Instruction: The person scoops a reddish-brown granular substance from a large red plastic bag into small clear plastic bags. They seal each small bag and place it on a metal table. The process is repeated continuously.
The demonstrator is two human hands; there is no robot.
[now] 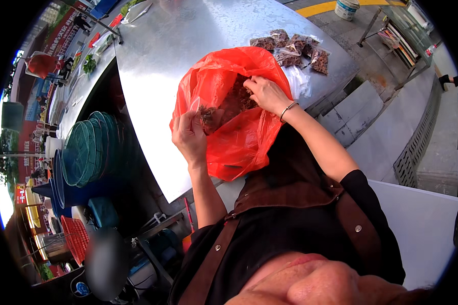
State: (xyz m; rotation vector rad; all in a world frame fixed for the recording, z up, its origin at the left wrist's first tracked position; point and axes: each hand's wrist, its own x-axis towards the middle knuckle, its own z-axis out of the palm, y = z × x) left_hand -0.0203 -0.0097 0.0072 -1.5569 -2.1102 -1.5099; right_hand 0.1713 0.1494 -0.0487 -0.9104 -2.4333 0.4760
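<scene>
A large red plastic bag (pixel 236 152) lies wide open on a metal table (pixel 149 80), with reddish-brown dried pieces, perhaps star anise, inside it. At the bag's left side, my left hand (pixel 189 131) grips a small clear plastic bag (pixel 210 121) partly filled with the same kind of pieces. My right hand (pixel 267 93) reaches into the red bag, its fingertips at the dried pieces (pixel 244 97); whether they pinch any is hidden. Beyond the red bag lie several filled clear bags (pixel 290 59), beside a stack of flat, empty-looking clear bags (pixel 298 80).
Green mesh baskets (pixel 84 152) and a blue tub (pixel 57 179) stand left of the table, near a red plastic basket (pixel 74 236). A white bucket (pixel 346 9) and a glass-topped stand (pixel 400 38) are beyond the table's right side. Leafy greens (pixel 89 64) lie on another table.
</scene>
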